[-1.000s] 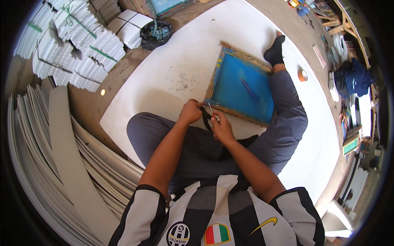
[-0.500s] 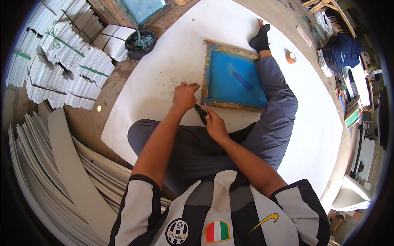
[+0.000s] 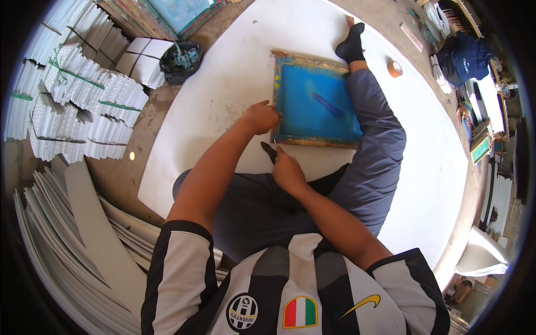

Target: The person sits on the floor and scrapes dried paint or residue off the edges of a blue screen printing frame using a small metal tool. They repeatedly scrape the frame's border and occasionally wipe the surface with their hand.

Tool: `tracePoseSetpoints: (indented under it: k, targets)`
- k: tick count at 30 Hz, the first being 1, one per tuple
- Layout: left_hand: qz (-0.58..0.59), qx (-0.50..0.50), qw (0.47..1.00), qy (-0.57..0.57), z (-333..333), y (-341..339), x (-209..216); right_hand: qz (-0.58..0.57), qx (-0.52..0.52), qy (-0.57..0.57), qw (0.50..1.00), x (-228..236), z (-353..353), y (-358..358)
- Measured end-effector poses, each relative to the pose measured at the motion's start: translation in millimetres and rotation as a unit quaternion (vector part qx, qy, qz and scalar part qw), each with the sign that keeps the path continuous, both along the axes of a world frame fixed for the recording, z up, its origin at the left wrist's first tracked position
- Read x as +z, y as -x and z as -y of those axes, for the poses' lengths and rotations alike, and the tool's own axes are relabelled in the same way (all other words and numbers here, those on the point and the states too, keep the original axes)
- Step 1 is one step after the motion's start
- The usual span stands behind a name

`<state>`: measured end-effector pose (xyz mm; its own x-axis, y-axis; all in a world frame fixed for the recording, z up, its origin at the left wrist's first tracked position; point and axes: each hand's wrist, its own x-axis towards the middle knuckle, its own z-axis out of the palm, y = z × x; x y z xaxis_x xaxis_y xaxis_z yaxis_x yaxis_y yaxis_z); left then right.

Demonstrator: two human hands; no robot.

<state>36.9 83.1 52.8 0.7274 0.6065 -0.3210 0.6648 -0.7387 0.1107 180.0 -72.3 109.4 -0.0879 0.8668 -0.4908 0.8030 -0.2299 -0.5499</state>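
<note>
A wooden screen frame (image 3: pixel 321 143) with blue mesh lies flat on the white sheet, a darker blue streak across its middle. My left hand (image 3: pixel 261 118) is at the frame's left rail, fingers curled over its edge. Below the frame's lower left corner, my right hand (image 3: pixel 288 172) is closed around a slim tool (image 3: pixel 274 143); only its thin pale tip shows, pointing at the frame. Beside that tip is a narrow dark thing (image 3: pixel 268 149) that I cannot make out. Several small curved bits (image 3: pixel 226 114) lie scattered left of my left hand.
My bent right leg (image 3: pixel 375 117) borders the frame's right side. A roll of tape (image 3: pixel 395 68) stands beyond it on the white sheet (image 3: pixel 424 167). Bundled white panels (image 3: pixel 84 100) and a black bag of scraps (image 3: pixel 181 62) are at far left; long pale strips (image 3: pixel 89 223) lie nearer.
My left hand has moved right, from over the scattered bits onto the frame's left rail. My right hand stays near the lower left corner with the slim tool. The view has shifted slightly.
</note>
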Motion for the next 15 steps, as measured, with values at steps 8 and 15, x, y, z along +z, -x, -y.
tracePoseSetpoints:
  k: [8, 15]
  targets:
    - [0.049, -0.008, 0.999, 0.006, -6.9, -17.4, 1.2, 0.063, 0.039, 0.014, 0.997, 0.7, -15.0, 14.2]
    - [0.084, 0.065, 0.993, 0.052, -13.1, -17.8, 11.2, 0.052, 0.004, 0.028, 0.998, -7.3, -3.0, 12.9]
